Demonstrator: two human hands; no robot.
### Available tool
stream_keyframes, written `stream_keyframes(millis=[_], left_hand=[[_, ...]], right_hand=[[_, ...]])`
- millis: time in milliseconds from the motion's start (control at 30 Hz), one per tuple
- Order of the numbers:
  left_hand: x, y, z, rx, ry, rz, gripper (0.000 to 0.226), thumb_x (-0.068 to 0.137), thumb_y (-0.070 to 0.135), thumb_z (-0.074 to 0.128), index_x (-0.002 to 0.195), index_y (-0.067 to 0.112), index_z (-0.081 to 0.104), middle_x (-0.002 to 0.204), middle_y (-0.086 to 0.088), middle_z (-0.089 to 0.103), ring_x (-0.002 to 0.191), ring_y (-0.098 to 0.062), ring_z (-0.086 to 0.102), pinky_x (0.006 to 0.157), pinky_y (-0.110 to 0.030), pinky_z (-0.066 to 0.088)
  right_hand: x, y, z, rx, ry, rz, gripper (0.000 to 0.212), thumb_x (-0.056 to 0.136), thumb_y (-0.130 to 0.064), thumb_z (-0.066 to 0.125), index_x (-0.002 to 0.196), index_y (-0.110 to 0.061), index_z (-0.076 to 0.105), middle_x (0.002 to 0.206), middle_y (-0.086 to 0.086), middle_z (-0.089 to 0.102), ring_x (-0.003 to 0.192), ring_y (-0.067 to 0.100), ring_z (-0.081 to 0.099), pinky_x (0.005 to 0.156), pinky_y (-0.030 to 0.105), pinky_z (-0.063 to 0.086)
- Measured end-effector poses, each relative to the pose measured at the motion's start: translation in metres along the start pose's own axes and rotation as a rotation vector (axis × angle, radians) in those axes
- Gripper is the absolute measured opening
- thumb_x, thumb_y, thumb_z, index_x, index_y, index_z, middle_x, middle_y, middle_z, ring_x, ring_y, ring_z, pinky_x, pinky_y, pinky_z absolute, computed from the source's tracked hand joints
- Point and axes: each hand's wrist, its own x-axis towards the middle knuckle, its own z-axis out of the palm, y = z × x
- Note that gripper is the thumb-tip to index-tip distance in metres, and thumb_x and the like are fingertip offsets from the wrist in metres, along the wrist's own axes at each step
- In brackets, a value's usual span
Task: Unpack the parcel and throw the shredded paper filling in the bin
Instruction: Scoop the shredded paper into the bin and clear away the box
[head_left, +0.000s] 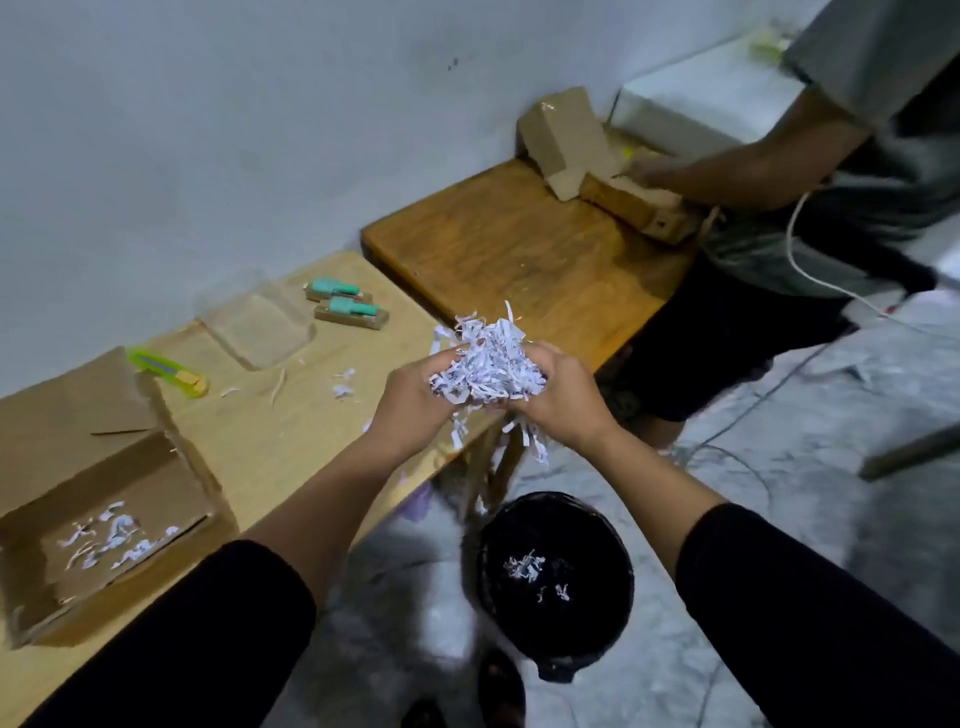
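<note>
Both hands cup one loose clump of white shredded paper filling (485, 366) between them, the left hand (415, 397) and the right hand (558, 397) pressed in from either side with fingers curled round it, a gathering hold that suits a springy mass likely to spill from one palm. Strands hang down from under the hands all the same. The clump is held past the edge of the pale wooden table (291, 415), above and a little beyond the round black bin (556, 582) on the floor, which already holds a few scraps, so the handful seems headed there. The open brown cardboard parcel box (98, 525) sits at the left end of the table with only stray shreds on its bottom, which suggests the emptying is nearly done. Its likely contents, two green-topped items (345, 304), lie set aside near the wall beside a clear plastic bag (257, 330) and a yellow-green utility knife (169, 371). Loose bits dot the tabletop. Another person (810, 171) works at a second box further along.
</note>
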Motion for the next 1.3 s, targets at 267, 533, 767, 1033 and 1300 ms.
stream_keyframes(millis=[267,533,767,1033,1300], left_hand=[[-0.011,-0.032,0.13,-0.015,-0.314,-0.093,0.039,0.073,0.02,0.078,0.11,0.015,0.067,0.108,0.003,0.07,0.094,0.0,0.062,0.085,-0.017,0.047],[-0.028,-0.125,0.248,0.183,-0.485,-0.185,0.042,0.086,0.007,0.061,0.127,0.011,0.054,0.108,0.002,0.06,0.089,0.003,0.057,0.07,0.003,0.038],[-0.031,-0.209,0.308,0.362,-0.603,-0.248,0.063,0.085,0.02,0.065,0.141,0.012,0.035,0.142,-0.01,0.045,0.129,-0.024,0.045,0.106,-0.026,0.033],[-0.033,-0.211,0.311,0.91,-0.678,-0.21,0.064,0.095,0.032,0.045,0.146,0.005,0.015,0.149,-0.017,0.028,0.138,-0.029,0.028,0.112,-0.034,0.026],[-0.01,-0.116,0.282,1.1,-0.504,-0.027,0.04,0.096,0.034,0.041,0.123,0.004,0.042,0.121,-0.015,0.052,0.111,-0.028,0.052,0.086,-0.034,0.045]], right_hand=[[-0.076,0.112,-0.036,-0.063,0.079,0.238,0.066,0.058,-0.031,0.085,0.117,-0.011,0.064,0.11,0.007,0.067,0.101,0.017,0.06,0.085,0.015,0.039],[-0.126,0.255,0.004,-0.051,0.029,0.462,0.063,0.064,-0.03,0.084,0.12,-0.011,0.062,0.114,0.015,0.063,0.106,0.027,0.059,0.079,0.008,0.032],[-0.14,0.346,0.045,-0.037,-0.167,0.626,0.081,0.069,-0.03,0.081,0.139,-0.018,0.043,0.137,0.011,0.045,0.126,0.026,0.046,0.103,0.027,0.036],[-0.137,0.342,0.05,-0.314,-0.475,0.672,0.07,0.09,-0.033,0.056,0.147,-0.012,0.022,0.155,0.008,0.022,0.14,0.027,0.029,0.112,0.035,0.032],[-0.103,0.264,0.004,-0.48,-0.328,0.585,0.052,0.096,-0.033,0.043,0.14,-0.006,0.033,0.147,0.014,0.034,0.133,0.031,0.036,0.105,0.036,0.034]])
